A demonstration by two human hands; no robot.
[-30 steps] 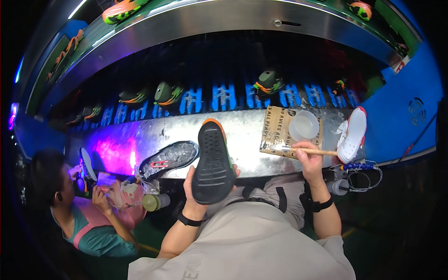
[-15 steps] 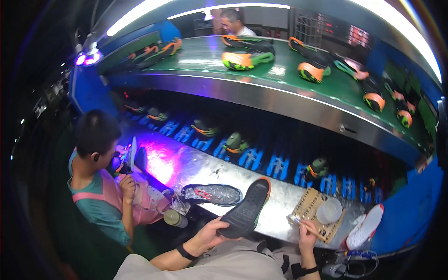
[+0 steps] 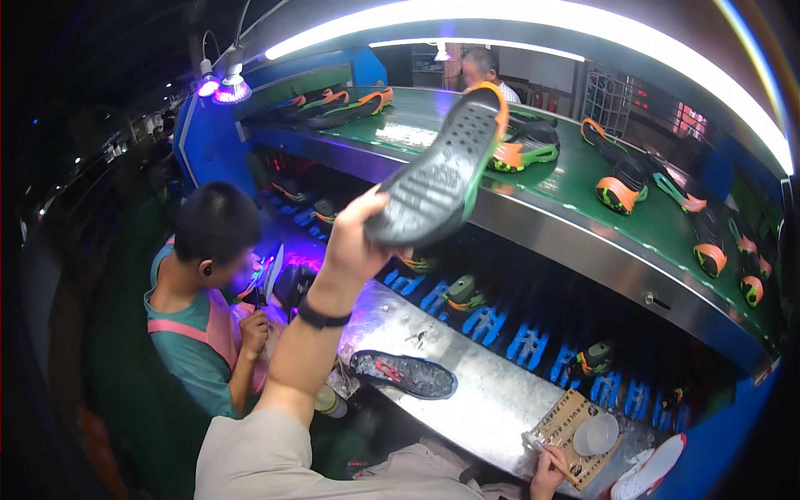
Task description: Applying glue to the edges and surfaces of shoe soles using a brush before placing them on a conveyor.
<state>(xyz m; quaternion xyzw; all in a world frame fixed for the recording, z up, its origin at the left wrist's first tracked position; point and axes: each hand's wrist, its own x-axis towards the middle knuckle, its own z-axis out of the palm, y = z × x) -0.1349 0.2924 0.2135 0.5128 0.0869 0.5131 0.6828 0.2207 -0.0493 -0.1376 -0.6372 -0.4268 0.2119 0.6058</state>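
My left hand (image 3: 354, 237) is raised at arm's length and closed around the heel end of a black shoe sole (image 3: 433, 179) with an orange and green edge. The sole tilts up, its toe overlapping the upper green belt from this view. Low on the right, my right hand (image 3: 547, 475) grips a brush (image 3: 562, 464) by its wooden handle. The brush rests over a piece of printed cardboard (image 3: 563, 415), beside a whitish plastic bowl (image 3: 597, 434). A dark sole-shaped piece (image 3: 425, 379) with red marks lies on the metal bench.
The metal bench (image 3: 483, 408) runs below a moving line with blue holders (image 3: 527, 343) and shoe parts. Orange-black soles (image 3: 621, 192) lie on the upper green belt (image 3: 575, 179). A seated co-worker (image 3: 204, 300) is at left, another person beyond the belt. A white shoe (image 3: 652, 471) sits at right.
My left hand has lifted the sole from above my lap up and forward to the upper belt's height. My right hand keeps the brush over the cardboard. The whole view has shifted.
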